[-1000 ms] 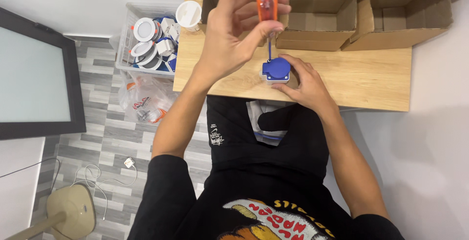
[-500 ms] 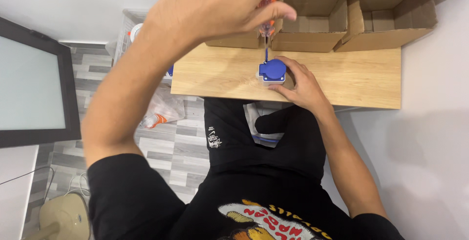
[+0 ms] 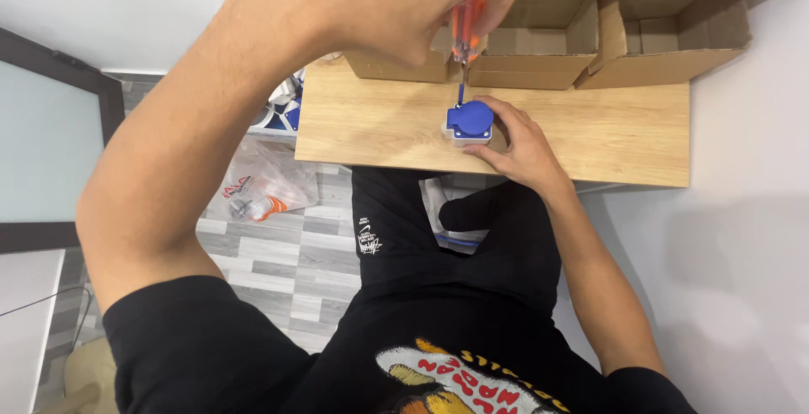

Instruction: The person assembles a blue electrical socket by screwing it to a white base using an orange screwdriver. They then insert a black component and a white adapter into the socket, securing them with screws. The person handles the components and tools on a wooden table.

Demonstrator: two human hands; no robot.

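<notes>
A small blue socket-like part (image 3: 469, 120) with a grey base sits on the wooden table (image 3: 379, 131). My right hand (image 3: 522, 142) rests on the table and grips the part from its right side. My left hand (image 3: 379, 5), raised close to the camera, is closed around an orange-handled screwdriver (image 3: 464, 30). The screwdriver stands nearly upright with its blue shaft tip down on the top of the blue part.
Three open cardboard boxes (image 3: 539, 39) line the far edge of the table, against a white wall. A clear plastic bag (image 3: 257, 186) with small parts lies on the grey floor to the left. A dark-framed panel (image 3: 50, 136) stands at far left.
My left arm has swung up and toward the camera, now covering the bin on the floor. The screwdriver stays on the blue part, and my right hand keeps its hold.
</notes>
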